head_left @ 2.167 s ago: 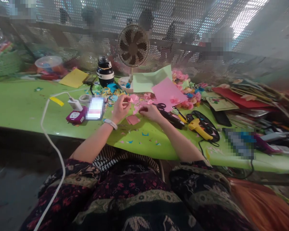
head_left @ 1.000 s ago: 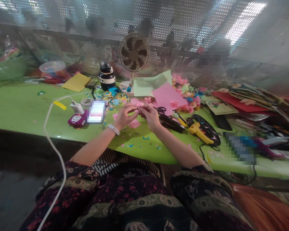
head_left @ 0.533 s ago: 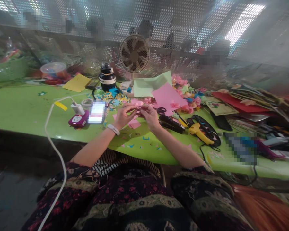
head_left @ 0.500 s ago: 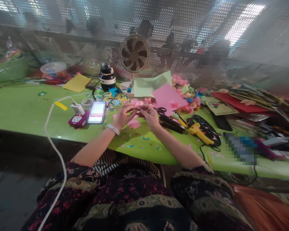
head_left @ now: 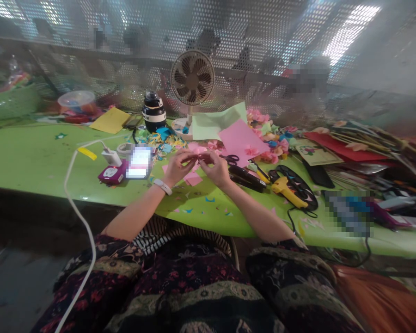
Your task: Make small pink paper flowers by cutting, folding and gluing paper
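My left hand [head_left: 180, 165] and my right hand [head_left: 215, 167] meet above the green table, fingertips pinched together on a small pink paper flower [head_left: 198, 151]. Most of the flower is hidden behind the fingers. Cut pink paper pieces [head_left: 193, 178] lie on the table just below the hands. Right beside my right hand are black-handled scissors [head_left: 232, 159] and a black stapler [head_left: 247, 177]. A pink paper sheet [head_left: 241, 141] and a pale green sheet [head_left: 215, 121] lie behind the hands.
To the right are a yellow glue gun [head_left: 288, 192] and a heap of paper flowers [head_left: 275, 143]. A lit phone [head_left: 139, 162] and a purple power adapter [head_left: 113, 173] with a white cable stand left. Behind are a dark bottle [head_left: 154, 113] and a fan [head_left: 192, 77].
The fingers of my right hand have shifted slightly around the pink paper flower, the hand turning a little. Both hands stay in the same place, and the table things have not moved.
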Available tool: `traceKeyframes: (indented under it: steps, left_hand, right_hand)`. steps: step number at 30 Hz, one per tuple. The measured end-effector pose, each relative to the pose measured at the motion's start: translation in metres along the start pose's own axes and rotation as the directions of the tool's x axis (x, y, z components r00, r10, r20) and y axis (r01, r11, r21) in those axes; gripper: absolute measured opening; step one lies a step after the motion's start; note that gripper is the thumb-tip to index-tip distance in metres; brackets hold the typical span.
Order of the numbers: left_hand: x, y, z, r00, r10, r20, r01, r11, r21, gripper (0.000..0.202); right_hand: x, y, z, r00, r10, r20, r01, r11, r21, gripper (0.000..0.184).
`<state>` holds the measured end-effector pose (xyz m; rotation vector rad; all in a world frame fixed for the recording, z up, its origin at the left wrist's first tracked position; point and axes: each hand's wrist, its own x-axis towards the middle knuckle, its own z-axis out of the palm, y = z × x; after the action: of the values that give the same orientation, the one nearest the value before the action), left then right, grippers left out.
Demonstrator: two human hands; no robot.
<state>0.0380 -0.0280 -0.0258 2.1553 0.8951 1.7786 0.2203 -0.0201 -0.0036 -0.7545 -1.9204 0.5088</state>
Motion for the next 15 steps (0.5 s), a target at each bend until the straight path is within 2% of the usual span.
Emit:
traceKeyframes:
  steps: [7, 12, 15]
  left_hand:
    - [0.0028, 0.0025, 0.0004, 0.995, 0.096, -0.031, -0.092, 0.990, 0.109, 0.012]
    - [0.0038, 0.0025, 0.0001, 0.990, 0.142, -0.020, -0.138, 0.979, 0.150, 0.014]
    - [0.0037, 0.0026, -0.0010, 0.992, 0.128, 0.000, -0.126, 0.978, 0.164, 0.015]
  right_hand:
    - [-0.0004, -0.0007, -0.0025, 0.999, -0.034, 0.026, 0.039, 0.975, -0.220, 0.014]
    - [0.0001, -0.0030, -0.0056, 0.996, -0.061, 0.062, 0.081, 0.907, -0.413, 0.014]
    - [0.0008, -0.0047, -0.0075, 0.993, -0.078, 0.091, 0.113, 0.860, -0.498, 0.017]
